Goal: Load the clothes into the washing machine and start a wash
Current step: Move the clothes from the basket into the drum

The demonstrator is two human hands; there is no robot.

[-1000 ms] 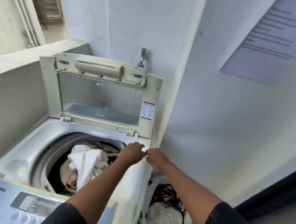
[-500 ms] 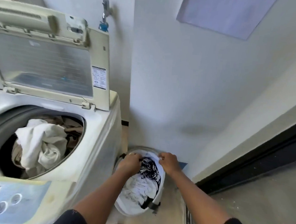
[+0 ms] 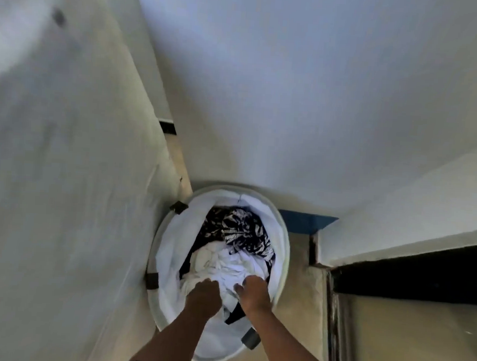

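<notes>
Left hand (image 3: 203, 295), right hand (image 3: 253, 291) grip clothes (image 3: 226, 264), basket (image 3: 285, 255) on tan floor (image 3: 300, 309), white wall (image 3: 264, 98)

This is a home laundry corner, a narrow and plainly finished utility nook. A round laundry basket (image 3: 285, 247) with a white fabric liner stands on the bare tan floor (image 3: 300, 295). It holds a crumpled white garment (image 3: 226, 263) and a black-and-white patterned garment (image 3: 237, 227). Touching the basket's left side is the tall white side panel of a washing machine (image 3: 63, 197). Just behind the basket rises an unadorned white painted wall (image 3: 292, 100) with a blue strip (image 3: 304, 220) at its foot. To the basket's right, a dark doorway opening (image 3: 421, 269) breaks a low white wall.
</notes>
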